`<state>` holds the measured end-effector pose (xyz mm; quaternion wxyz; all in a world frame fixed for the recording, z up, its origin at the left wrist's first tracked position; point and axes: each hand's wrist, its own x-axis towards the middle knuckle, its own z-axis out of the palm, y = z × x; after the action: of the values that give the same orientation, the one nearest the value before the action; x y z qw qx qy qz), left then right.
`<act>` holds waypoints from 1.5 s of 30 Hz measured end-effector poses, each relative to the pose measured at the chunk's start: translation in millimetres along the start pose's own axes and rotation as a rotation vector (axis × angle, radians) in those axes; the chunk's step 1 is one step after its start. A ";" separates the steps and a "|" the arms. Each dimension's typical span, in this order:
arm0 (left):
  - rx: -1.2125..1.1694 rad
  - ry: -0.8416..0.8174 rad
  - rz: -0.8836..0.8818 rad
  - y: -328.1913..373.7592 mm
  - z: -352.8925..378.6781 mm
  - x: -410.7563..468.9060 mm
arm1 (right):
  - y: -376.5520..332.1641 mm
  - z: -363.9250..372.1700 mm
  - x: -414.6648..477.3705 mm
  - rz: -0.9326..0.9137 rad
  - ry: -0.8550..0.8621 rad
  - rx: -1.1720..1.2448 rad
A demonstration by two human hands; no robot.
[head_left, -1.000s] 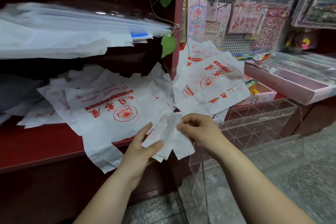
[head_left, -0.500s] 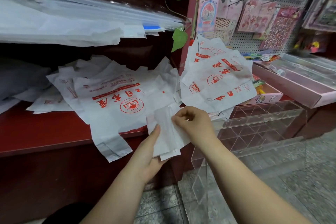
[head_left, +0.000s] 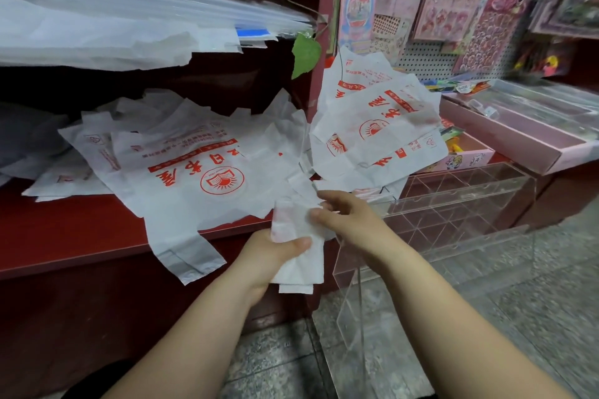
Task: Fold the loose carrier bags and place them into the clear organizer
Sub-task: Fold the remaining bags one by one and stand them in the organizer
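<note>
A white carrier bag folded into a narrow strip (head_left: pixel 296 264) is held in front of the red shelf edge. My left hand (head_left: pixel 269 253) grips its lower half, thumb across the front. My right hand (head_left: pixel 345 220) pinches its upper end between thumb and fingers. Several loose white bags with red print (head_left: pixel 201 172) lie spread on the red shelf (head_left: pixel 74 236), and more loose bags (head_left: pixel 376 126) are heaped to the right. The clear organizer (head_left: pixel 460 201), with small square compartments, sits just right of my right hand.
Stacked white and clear sheets (head_left: pixel 113 23) fill the upper shelf. Pink trays (head_left: pixel 518 136) and a pegboard of stickers (head_left: pixel 453 10) stand at the right. A clear acrylic panel (head_left: pixel 356 317) hangs below the organizer over the grey stone floor. A green leaf (head_left: pixel 304 53) hangs by the red post.
The strip has been folded shorter and turned more upright. My left hand moved from lying flat under it to gripping its lower half; my right hand stays at the top end.
</note>
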<state>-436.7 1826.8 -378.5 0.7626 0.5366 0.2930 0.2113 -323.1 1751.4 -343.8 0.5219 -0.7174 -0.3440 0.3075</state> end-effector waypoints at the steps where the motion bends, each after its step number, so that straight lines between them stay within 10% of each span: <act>1: 0.093 -0.010 -0.008 1.2 2.1 1.0 | 3.0 -4.5 -1.6 0.019 -0.040 -0.006; 8: 0.220 -0.075 -0.137 -0.4 17.0 4.1 | 31.9 -33.3 -5.4 -0.006 0.121 0.231; 14: 0.212 0.150 0.109 11.3 45.7 24.8 | 64.9 -51.1 -6.7 0.032 0.117 0.481; 22: 1.330 0.084 0.635 37.6 89.2 61.1 | 98.4 -101.0 0.0 -0.019 0.566 0.187; 26: 1.764 -0.039 0.752 14.9 109.1 70.6 | 119.4 -104.2 6.9 0.061 0.496 -0.062; 42: 1.817 -0.071 1.026 -18.3 112.5 81.4 | 130.4 -100.2 10.3 0.131 0.299 -0.280; 45: 1.869 -0.204 0.823 -33.0 115.2 74.6 | 133.5 -101.3 10.4 0.131 0.292 -0.239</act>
<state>-303.7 1783.3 -396.9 -0.0702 0.9905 0.0675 0.0972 -213.0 1676.2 -445.9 0.4564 -0.8321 -0.2510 0.1904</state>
